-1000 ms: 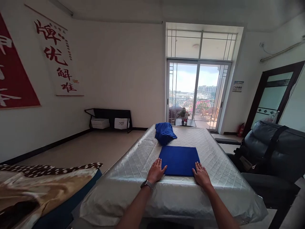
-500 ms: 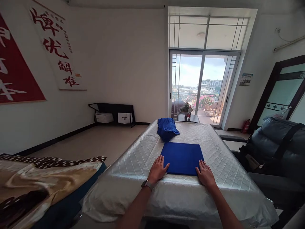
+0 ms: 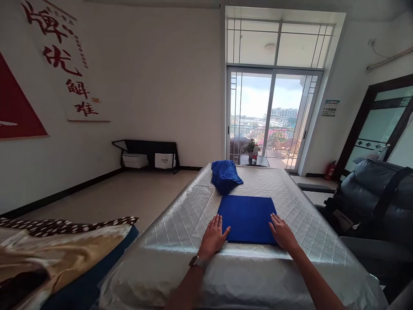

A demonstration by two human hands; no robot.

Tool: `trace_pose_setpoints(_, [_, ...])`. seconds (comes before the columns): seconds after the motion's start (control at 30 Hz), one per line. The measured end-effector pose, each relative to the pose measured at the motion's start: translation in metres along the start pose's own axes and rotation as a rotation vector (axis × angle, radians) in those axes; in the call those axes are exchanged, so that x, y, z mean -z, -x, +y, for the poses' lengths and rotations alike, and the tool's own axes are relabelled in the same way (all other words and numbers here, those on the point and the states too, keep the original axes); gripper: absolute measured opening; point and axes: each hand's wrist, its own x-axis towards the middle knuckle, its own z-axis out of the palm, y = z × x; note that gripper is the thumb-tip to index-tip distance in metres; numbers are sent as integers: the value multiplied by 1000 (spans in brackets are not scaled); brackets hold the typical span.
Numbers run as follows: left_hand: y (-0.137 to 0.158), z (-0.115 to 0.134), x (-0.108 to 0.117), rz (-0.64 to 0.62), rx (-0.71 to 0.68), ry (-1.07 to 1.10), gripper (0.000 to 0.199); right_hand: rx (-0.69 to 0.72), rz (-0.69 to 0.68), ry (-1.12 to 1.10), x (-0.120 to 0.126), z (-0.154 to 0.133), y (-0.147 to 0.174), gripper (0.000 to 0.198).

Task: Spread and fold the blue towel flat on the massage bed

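Note:
A flat blue rectangle, seemingly folded cloth (image 3: 248, 218), lies on the silver quilted table cover (image 3: 180, 241). My left hand (image 3: 214, 234) rests along its left edge with fingers stretched forward and the thumb on the near left corner. Against the right edge lies my right hand (image 3: 282, 231), flat, fingers extended and apart, touching the near right part. Neither hand grips anything. Just beyond the rectangle sits a crumpled blue cloth (image 3: 226, 176), close to its far left corner. A watch (image 3: 197, 261) is on my left wrist.
A dark padded chair (image 3: 377, 193) with a black bag strap stands close on the right. At lower left is a patterned blanket (image 3: 80, 249). Past the far end, a small table (image 3: 248, 162) holds a plant and a bottle (image 3: 255, 153) before glass doors.
The view has shifted slightly, turning a little to the right. Both hands stay at the sides of the blue rectangle, with the right hand lying slightly further over its edge.

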Motion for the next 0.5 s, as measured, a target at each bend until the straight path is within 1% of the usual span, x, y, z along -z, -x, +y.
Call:
trace_pose_setpoints(0.13, [2, 1, 3, 2, -3, -1, 84, -42, -26, 6, -6, -2, -21, 65])
trace_pose_setpoints(0.23, [3, 0, 7, 12, -2, -1, 81, -100, -41, 22, -15, -6, -27, 67])
trace_pose_setpoints(0.37, [3, 3, 15, 107, -18, 14, 76, -126, -52, 43, -24, -6, -28, 66])
trace_pose_setpoints(0.43, [1, 13, 18, 139, -34, 29, 72, -125, -53, 50, -27, -5, -29, 66])
trace_pose_setpoints(0.5, [-2, 36, 17, 111, -98, 54, 69, -121, -55, 56, -28, -3, -31, 66])
